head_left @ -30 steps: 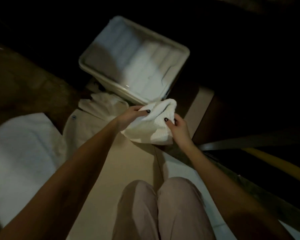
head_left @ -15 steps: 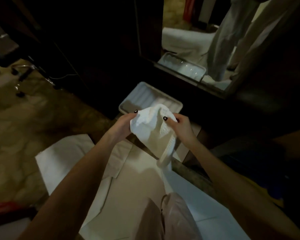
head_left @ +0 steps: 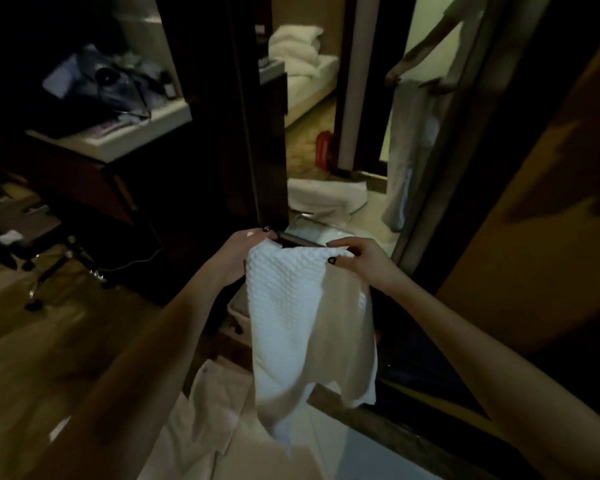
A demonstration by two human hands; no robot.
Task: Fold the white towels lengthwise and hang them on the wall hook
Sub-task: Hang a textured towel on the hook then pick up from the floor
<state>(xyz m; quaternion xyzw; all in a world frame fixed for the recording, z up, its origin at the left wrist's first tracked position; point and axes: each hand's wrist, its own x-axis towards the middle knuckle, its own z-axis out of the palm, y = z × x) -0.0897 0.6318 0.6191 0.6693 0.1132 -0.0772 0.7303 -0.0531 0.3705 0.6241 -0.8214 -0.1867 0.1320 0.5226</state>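
Observation:
A white textured towel (head_left: 291, 323) hangs open in front of me, held up by its top edge. My left hand (head_left: 243, 247) grips the top left corner and my right hand (head_left: 357, 258) pinches the top right corner. The towel's lower edge droops unevenly toward the floor. A white plastic bin (head_left: 238, 311) stands behind the towel and is mostly hidden by it. No wall hook is visible.
A tall mirror (head_left: 361, 133) straight ahead reflects me, a bed and a bin. A dark cabinet (head_left: 201, 133) stands left of it, a desk (head_left: 118, 140) with clutter and a chair base (head_left: 49, 271) further left. Pale cloths (head_left: 215, 410) lie on the floor below.
I have risen and the view has tilted up from the floor to the mirror. The bunched towel has been lifted and spread out, hanging by its top corners.

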